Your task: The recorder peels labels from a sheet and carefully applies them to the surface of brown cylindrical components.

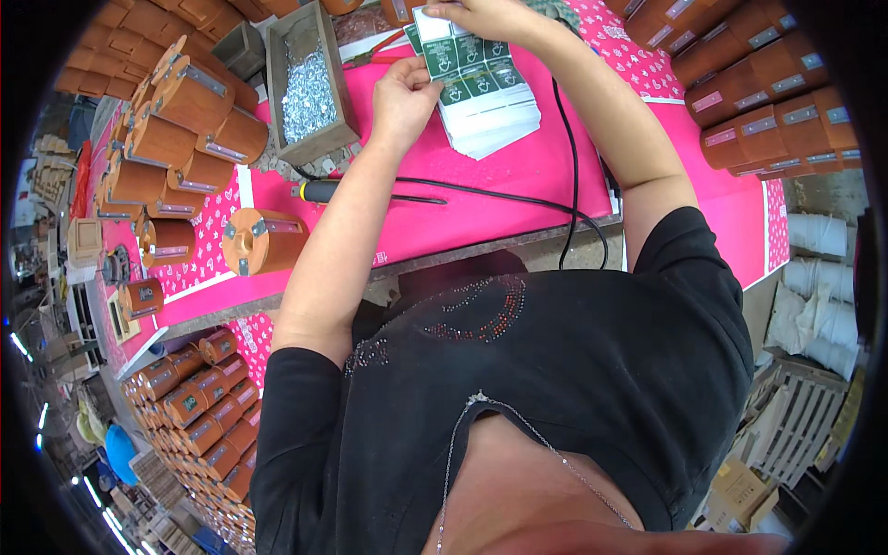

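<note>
Green-and-white label sheets (474, 69) lie in a fanned stack at the far middle of the pink table. My left hand (404, 100) is closed at their left edge, thumb and fingertips pinched together against the green labels. At the top edge of the sheets, my right hand (486, 17) is bent inward with its fingers closed at a white corner. Whether a single label is between those fingers is too small to tell. White lower parts of the sheets (490, 125) spread toward me. Beside my left forearm lies a screwdriver (321, 191) with a yellow-and-black handle.
A wooden box (347, 120) of small shiny metal parts stands left of the sheets, near red-handled pliers (375, 51). Brown wooden barrel-shaped pieces (190, 97) are stacked at left, with more (763, 88) at right. A black cable (499, 191) crosses the table (444, 227).
</note>
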The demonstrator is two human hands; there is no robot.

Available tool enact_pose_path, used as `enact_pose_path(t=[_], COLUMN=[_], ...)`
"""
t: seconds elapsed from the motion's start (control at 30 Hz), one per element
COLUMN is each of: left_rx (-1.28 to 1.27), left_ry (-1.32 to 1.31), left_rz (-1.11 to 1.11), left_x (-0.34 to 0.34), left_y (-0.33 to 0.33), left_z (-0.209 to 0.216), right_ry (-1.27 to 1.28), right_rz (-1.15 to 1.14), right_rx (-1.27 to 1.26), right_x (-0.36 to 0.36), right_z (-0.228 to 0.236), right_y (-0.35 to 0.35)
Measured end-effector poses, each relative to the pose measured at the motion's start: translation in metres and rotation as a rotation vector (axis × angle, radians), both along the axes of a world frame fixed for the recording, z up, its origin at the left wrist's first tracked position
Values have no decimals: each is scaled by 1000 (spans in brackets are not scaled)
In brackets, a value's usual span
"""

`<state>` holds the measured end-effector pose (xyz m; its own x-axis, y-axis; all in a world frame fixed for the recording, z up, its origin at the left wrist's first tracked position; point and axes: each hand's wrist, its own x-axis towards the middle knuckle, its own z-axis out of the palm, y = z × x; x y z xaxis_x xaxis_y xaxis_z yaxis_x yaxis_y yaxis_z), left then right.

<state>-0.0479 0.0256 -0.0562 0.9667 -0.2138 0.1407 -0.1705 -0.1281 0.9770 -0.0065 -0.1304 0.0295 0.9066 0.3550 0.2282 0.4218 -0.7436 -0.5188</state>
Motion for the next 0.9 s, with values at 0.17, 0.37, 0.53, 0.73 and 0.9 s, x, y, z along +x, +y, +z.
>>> enact_pose_path(t=[0.17, 0.37, 0.53, 0.73, 0.9], left_rx=[-113, -288, -229, -174, -220], left_ry=[20, 92, 45, 34, -40], left_rz=[95, 170, 226, 156, 214], left_x=[-1, -7, -10, -6, -3], left_y=[2, 0, -2, 0, 0], left_z=[-17, -23, -11, -18, -26], right_ry=[-280, -1064, -714, -664, -723], right_rz=[-148, 332, 284, 282, 309], right_rx=[-171, -43, -131, -274, -376], right_x=[4, -44, -46, -37, -44], right_z=[-13, -23, -47, -56, -52], right_y=[8, 25, 10, 6, 10])
